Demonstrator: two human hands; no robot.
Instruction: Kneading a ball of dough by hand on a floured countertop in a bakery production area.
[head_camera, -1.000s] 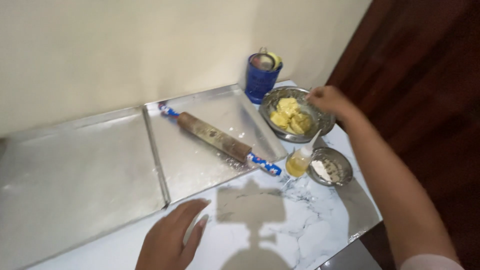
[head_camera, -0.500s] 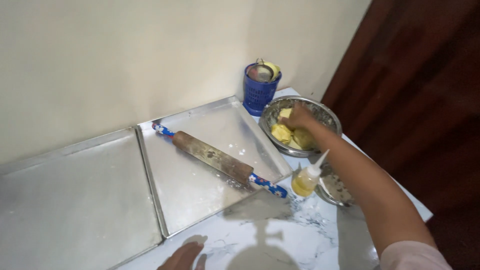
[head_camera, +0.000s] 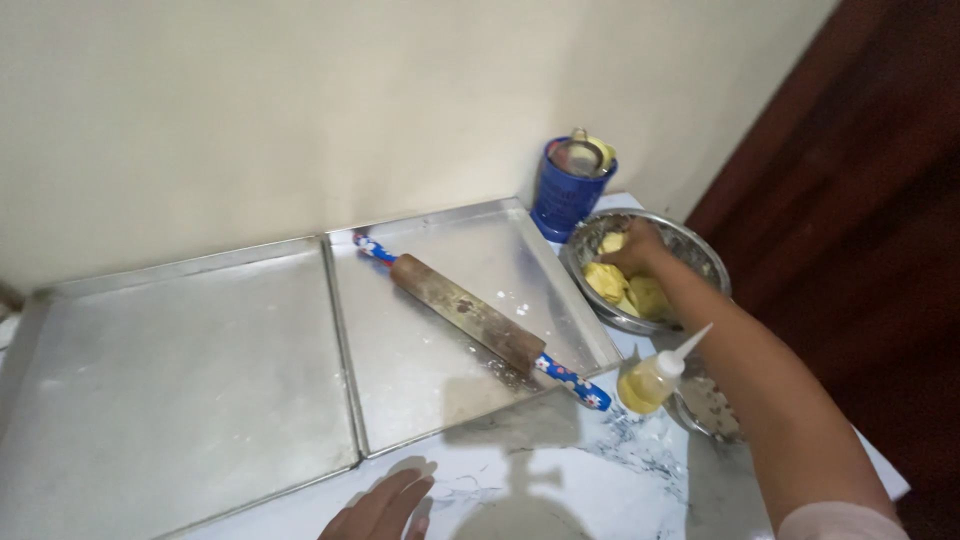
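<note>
My right hand (head_camera: 638, 252) reaches into a steel bowl (head_camera: 700, 252) at the back right and rests among several yellow dough pieces (head_camera: 606, 282); whether it grips one I cannot tell. My left hand (head_camera: 382, 508) lies flat on the white marbled counter (head_camera: 560, 480) at the bottom edge, fingers apart, holding nothing. A wooden rolling pin (head_camera: 468, 313) with blue flowered handles lies diagonally across the right metal tray (head_camera: 420, 370).
A second, larger metal tray (head_camera: 170, 380) sits to the left. A small squeeze bottle of yellow oil (head_camera: 655, 375) stands by the pin's near handle. A blue cup holding a strainer (head_camera: 572, 185) stands against the wall. A small steel dish (head_camera: 712, 408) is partly hidden under my right arm.
My right hand has moved from the bowl's far rim down into the dough. My left hand has slid toward the bottom edge as the view shifted.
</note>
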